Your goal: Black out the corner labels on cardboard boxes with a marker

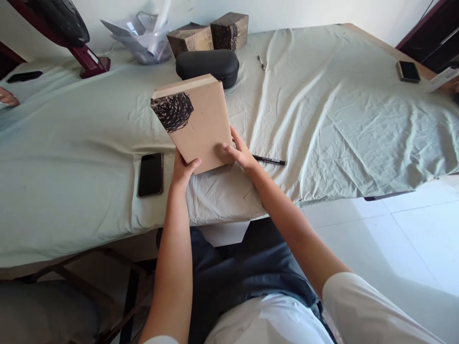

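Observation:
A flat brown cardboard box [201,126] with a black scribbled patch near its top left corner is tilted up off the cloth-covered table [322,114]. My left hand [183,171] grips its lower left corner, thumb on the face. My right hand [239,152] holds the lower right edge, fingers curled on the box. A black pen [269,160] lies on the cloth just right of my right hand. A black phone [150,174] lies face up just left of my left hand.
Behind the box sit a black case [208,65], two more scribbled brown boxes [210,34], crumpled plastic [143,36] and a small marker [261,62]. A fan base [89,62] stands back left. Another phone [408,71] lies far right. Another person's fingers [7,97] rest at the left edge.

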{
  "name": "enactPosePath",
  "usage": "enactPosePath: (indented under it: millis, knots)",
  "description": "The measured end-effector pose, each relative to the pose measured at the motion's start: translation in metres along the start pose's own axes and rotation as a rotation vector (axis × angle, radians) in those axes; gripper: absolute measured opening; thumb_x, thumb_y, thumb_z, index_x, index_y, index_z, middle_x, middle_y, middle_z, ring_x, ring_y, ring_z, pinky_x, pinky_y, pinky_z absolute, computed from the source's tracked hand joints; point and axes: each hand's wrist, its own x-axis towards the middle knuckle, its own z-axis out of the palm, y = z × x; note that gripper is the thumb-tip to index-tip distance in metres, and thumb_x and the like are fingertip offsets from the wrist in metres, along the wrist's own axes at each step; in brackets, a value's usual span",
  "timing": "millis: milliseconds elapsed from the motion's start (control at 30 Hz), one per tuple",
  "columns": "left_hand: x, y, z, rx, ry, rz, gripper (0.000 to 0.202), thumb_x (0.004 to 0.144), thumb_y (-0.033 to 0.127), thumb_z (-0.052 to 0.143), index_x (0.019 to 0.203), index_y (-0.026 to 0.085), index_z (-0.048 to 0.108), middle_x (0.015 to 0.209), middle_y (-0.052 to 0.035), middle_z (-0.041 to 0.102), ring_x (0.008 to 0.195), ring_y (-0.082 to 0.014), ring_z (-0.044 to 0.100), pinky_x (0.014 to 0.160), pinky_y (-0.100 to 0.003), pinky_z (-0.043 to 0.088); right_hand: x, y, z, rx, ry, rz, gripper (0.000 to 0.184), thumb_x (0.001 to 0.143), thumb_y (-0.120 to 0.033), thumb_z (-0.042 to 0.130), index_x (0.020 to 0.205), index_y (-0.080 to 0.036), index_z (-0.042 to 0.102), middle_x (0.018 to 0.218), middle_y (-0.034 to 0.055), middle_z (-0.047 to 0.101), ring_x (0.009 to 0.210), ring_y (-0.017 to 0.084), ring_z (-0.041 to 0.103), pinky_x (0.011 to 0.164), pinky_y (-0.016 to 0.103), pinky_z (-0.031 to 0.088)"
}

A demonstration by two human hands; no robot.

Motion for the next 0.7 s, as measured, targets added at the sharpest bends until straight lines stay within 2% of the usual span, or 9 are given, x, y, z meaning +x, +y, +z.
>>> enactPosePath:
  millis: [67,133,200,233,300,367,500,600,700]
  knots:
    - [0.002,0.001,0.0,0.006,0.008,0.009,0.106,0.048,0.061,0.108,0.138,0.024,0.065,0.142,-0.0194,0.072,0.148,-0.0458,0.062,0.133,-0.065,0.042,-0.007,-0.011,-0.008,-0.148,0.082,-0.052,0.093,0.096,-0.083,0.057,0.169,-0.026,0.048,0.174,0.015,0.052,0.162,0.039,0.046,0.138,0.062,0.034]
    - [0.003,0.001,0.0,0.005,0.013,0.011,0.107,0.049,0.064,0.108,0.139,0.025,0.064,0.143,-0.0193,0.071,0.149,-0.0458,0.062,0.133,-0.065,0.041,-0.019,-0.022,-0.022,-0.324,0.161,-0.047,0.073,0.102,-0.07,0.056,0.16,-0.026,0.058,0.161,0.0159,0.062,0.152,0.039,0.053,0.133,0.062,0.039]
    - [0.002,-0.001,0.0,-0.005,0.006,0.008,0.105,0.049,0.065,0.107,0.137,0.026,0.064,0.144,-0.0181,0.071,0.15,-0.0451,0.061,0.134,-0.064,0.042,-0.035,-0.031,-0.037,-0.501,0.154,0.056,0.052,0.104,-0.049,0.054,0.149,-0.025,0.066,0.145,0.016,0.07,0.14,0.039,0.06,0.125,0.063,0.044]
    - [0.002,-0.002,0.0,-0.014,-0.002,0.007,0.104,0.05,0.064,0.107,0.137,0.026,0.065,0.145,-0.0176,0.07,0.151,-0.0447,0.061,0.133,-0.063,0.042,-0.045,-0.033,-0.044,-0.61,0.141,0.141,0.048,0.103,-0.039,0.054,0.145,-0.024,0.069,0.141,0.0168,0.071,0.136,0.04,0.061,0.122,0.066,0.044]
    - [0.003,-0.003,0.001,-0.031,-0.018,0.004,0.106,0.049,0.063,0.108,0.138,0.025,0.065,0.145,-0.0182,0.07,0.15,-0.0447,0.061,0.132,-0.062,0.044,-0.064,-0.036,-0.054,-0.85,0.084,0.309,0.043,0.097,-0.029,0.058,0.136,-0.021,0.074,0.137,0.0204,0.07,0.132,0.044,0.06,0.117,0.07,0.044]
    - [0.004,-0.005,0.001,-0.04,-0.031,0.006,0.108,0.049,0.061,0.108,0.14,0.023,0.064,0.145,-0.0196,0.07,0.149,-0.0447,0.062,0.131,-0.06,0.046,-0.08,-0.037,-0.058,-1.001,0.037,0.377,0.039,0.099,-0.027,0.056,0.131,-0.018,0.076,0.136,0.023,0.069,0.132,0.046,0.058,0.114,0.068,0.045]
    - [0.006,-0.013,-0.003,-0.014,-0.079,0.057,0.103,0.06,0.063,0.104,0.145,0.024,0.062,0.148,-0.0194,0.069,0.145,-0.0428,0.065,0.128,-0.059,0.05,-0.094,-0.039,-0.055,-1.051,0.047,0.335,0.043,0.109,-0.027,0.044,0.138,-0.013,0.072,0.132,0.0226,0.072,0.123,0.041,0.065,0.108,0.054,0.049]
    - [0.008,-0.023,-0.008,0.045,-0.14,0.113,0.107,0.065,0.066,0.101,0.154,0.026,0.056,0.155,-0.0184,0.066,0.148,-0.0429,0.063,0.127,-0.06,0.051,-0.094,-0.044,-0.049,-1.035,0.074,0.376,0.045,0.115,-0.028,0.038,0.145,-0.015,0.069,0.13,0.0187,0.075,0.105,0.033,0.071,0.088,0.041,0.05]
    - [0.009,-0.031,-0.013,0.106,-0.187,0.15,0.111,0.07,0.069,0.097,0.162,0.027,0.049,0.16,-0.0189,0.062,0.152,-0.0432,0.06,0.128,-0.062,0.051,-0.095,-0.047,-0.046,-1.061,0.09,0.448,0.045,0.118,-0.034,0.039,0.149,-0.021,0.069,0.128,0.0136,0.079,0.099,0.028,0.072,0.072,0.033,0.041]
